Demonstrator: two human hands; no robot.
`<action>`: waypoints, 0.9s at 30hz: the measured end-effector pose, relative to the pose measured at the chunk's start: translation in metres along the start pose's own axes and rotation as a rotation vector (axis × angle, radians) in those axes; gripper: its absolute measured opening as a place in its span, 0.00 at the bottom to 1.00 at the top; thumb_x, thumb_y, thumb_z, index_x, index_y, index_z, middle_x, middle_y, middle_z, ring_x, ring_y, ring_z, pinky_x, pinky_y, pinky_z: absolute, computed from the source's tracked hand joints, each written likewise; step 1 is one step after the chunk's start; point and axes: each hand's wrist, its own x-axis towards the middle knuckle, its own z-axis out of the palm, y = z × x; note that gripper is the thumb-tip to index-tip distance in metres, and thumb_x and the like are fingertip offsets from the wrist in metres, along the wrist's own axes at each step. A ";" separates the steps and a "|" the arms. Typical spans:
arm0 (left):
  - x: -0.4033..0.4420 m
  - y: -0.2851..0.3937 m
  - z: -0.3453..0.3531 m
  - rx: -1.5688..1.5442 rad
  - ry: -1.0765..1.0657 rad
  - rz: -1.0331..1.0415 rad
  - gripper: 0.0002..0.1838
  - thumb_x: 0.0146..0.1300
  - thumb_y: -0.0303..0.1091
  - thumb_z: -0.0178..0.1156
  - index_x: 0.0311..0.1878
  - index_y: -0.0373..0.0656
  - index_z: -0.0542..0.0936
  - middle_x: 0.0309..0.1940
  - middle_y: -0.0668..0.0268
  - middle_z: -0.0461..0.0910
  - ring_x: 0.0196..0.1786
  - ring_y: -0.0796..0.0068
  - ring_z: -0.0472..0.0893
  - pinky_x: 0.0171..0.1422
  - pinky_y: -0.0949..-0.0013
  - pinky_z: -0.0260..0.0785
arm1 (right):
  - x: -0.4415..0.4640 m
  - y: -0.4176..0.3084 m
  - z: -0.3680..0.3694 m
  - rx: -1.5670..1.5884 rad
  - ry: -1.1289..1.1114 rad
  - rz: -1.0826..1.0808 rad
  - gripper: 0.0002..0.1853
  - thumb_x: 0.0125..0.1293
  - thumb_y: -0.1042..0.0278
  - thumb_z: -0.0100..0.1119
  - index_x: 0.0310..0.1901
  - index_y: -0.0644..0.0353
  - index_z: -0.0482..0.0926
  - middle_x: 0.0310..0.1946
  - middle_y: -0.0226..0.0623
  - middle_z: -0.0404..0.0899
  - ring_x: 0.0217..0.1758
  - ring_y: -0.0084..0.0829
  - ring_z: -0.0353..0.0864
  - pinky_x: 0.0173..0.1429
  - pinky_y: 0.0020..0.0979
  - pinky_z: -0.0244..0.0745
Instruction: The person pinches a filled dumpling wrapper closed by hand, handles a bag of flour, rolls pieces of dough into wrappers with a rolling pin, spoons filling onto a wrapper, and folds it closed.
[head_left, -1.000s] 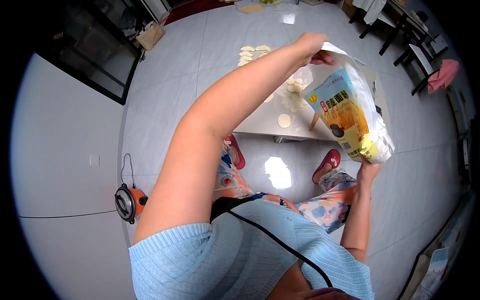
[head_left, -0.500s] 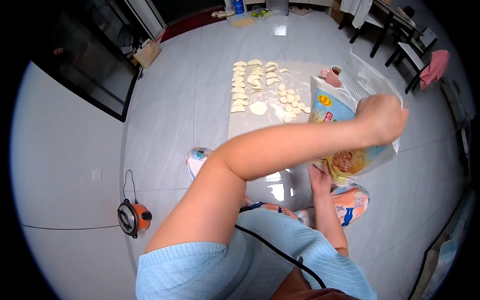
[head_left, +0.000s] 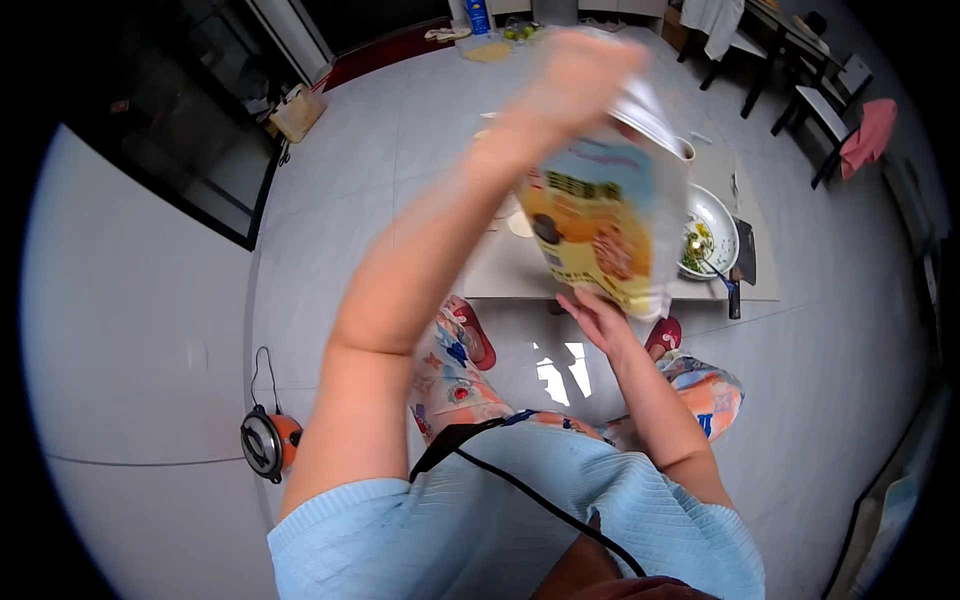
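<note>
My left hand [head_left: 588,85], blurred by motion, is closed around the top of a large printed food bag [head_left: 600,215]. Against the bag's bottom edge, my right hand [head_left: 605,322] touches it from below with fingers stretched apart. Behind the bag is a low table [head_left: 510,283], and part of a round dough wrapper [head_left: 519,224] shows there. Right of the bag stands a white bowl [head_left: 731,228] with a green and yellow mix and a utensil in it. A cleaver [head_left: 745,262] lies beside the bowl. Only the rim of a mug [head_left: 686,149] peeks out.
An orange electric pot [head_left: 264,443] with a cord sits on the floor at left. A tote bag [head_left: 296,112] leans near the dark door. Chairs and a dining table stand far right, one chair bearing a pink cloth [head_left: 868,140].
My left hand has swung up and leftward with the bag's top, turning the bag. It now hides most dumplings and dough pieces, while the bowl and cleaver have come into view.
</note>
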 end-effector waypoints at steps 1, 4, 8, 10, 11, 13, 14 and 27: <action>-0.006 -0.001 -0.029 -0.335 0.050 -0.392 0.19 0.68 0.48 0.59 0.33 0.42 0.84 0.28 0.61 0.87 0.31 0.69 0.86 0.35 0.62 0.76 | 0.002 -0.004 0.004 -0.142 0.031 0.048 0.29 0.69 0.77 0.62 0.69 0.59 0.66 0.70 0.40 0.68 0.73 0.37 0.67 0.75 0.49 0.67; -0.023 -0.037 -0.090 -0.157 0.152 -0.522 0.23 0.73 0.53 0.54 0.44 0.40 0.85 0.34 0.59 0.86 0.37 0.70 0.86 0.48 0.66 0.78 | 0.005 -0.013 0.012 -0.177 0.016 0.149 0.32 0.66 0.81 0.64 0.71 0.57 0.65 0.66 0.37 0.71 0.69 0.34 0.71 0.71 0.44 0.74; -0.036 -0.080 -0.154 -0.079 0.232 -0.609 0.24 0.71 0.54 0.58 0.48 0.40 0.86 0.36 0.64 0.86 0.39 0.75 0.85 0.46 0.70 0.78 | 0.004 -0.031 0.013 -0.238 -0.001 0.202 0.30 0.70 0.74 0.61 0.71 0.64 0.63 0.64 0.51 0.73 0.63 0.42 0.79 0.65 0.40 0.79; -0.037 -0.099 -0.171 0.020 0.287 -0.685 0.24 0.71 0.55 0.58 0.50 0.41 0.86 0.36 0.65 0.86 0.40 0.75 0.85 0.46 0.71 0.77 | 0.009 -0.042 0.003 -0.412 0.048 0.183 0.23 0.72 0.69 0.59 0.66 0.65 0.70 0.53 0.50 0.82 0.50 0.39 0.87 0.51 0.34 0.85; -0.038 -0.115 -0.179 0.068 0.293 -0.721 0.25 0.71 0.56 0.57 0.49 0.41 0.86 0.38 0.63 0.87 0.41 0.72 0.86 0.46 0.68 0.76 | 0.012 -0.049 -0.005 -0.537 0.118 0.171 0.21 0.73 0.68 0.58 0.64 0.64 0.72 0.48 0.46 0.83 0.44 0.35 0.87 0.46 0.32 0.84; -0.038 -0.142 -0.187 0.119 0.315 -0.771 0.26 0.71 0.55 0.56 0.47 0.39 0.85 0.39 0.59 0.87 0.41 0.70 0.88 0.42 0.68 0.77 | 0.020 -0.064 -0.031 -0.782 0.259 0.107 0.17 0.73 0.68 0.57 0.60 0.62 0.75 0.38 0.38 0.84 0.35 0.27 0.85 0.39 0.27 0.81; -0.041 -0.159 -0.191 0.118 0.307 -0.782 0.26 0.71 0.55 0.56 0.47 0.39 0.85 0.39 0.59 0.87 0.41 0.70 0.88 0.42 0.68 0.77 | 0.025 -0.071 -0.047 -0.903 0.333 0.056 0.15 0.73 0.67 0.57 0.57 0.62 0.76 0.35 0.35 0.84 0.32 0.23 0.83 0.36 0.24 0.78; -0.275 -0.507 -0.132 1.153 -0.637 -0.762 0.16 0.66 0.41 0.56 0.37 0.36 0.81 0.32 0.46 0.85 0.37 0.46 0.85 0.42 0.48 0.77 | 0.085 -0.106 -0.049 -1.987 0.651 0.136 0.36 0.64 0.61 0.59 0.69 0.65 0.56 0.48 0.59 0.81 0.49 0.56 0.84 0.53 0.52 0.78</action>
